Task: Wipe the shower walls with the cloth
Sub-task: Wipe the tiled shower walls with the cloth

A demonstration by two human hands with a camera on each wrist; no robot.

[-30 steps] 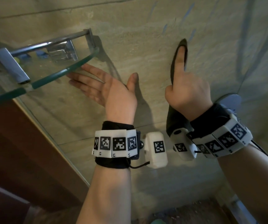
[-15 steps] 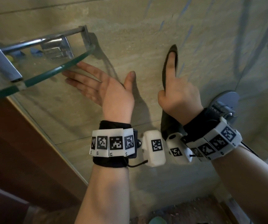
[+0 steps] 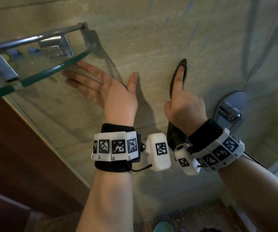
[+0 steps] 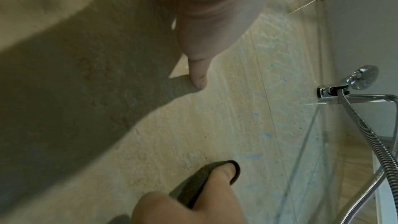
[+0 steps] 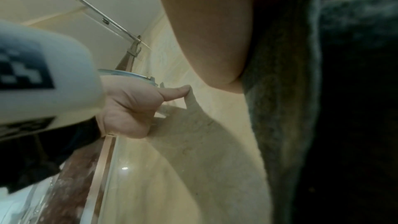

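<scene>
Hiding most of the dark cloth [image 3: 174, 136], right hand [image 3: 183, 106] presses it flat.

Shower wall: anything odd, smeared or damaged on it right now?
Yes: blue streaks and dabs mark the shower wall above the cloth that the right hand presses flat, clearest in the left wrist view. They look like unwiped residue. No cracks or spills show; the left hand rests open by the glass shelf.
</scene>
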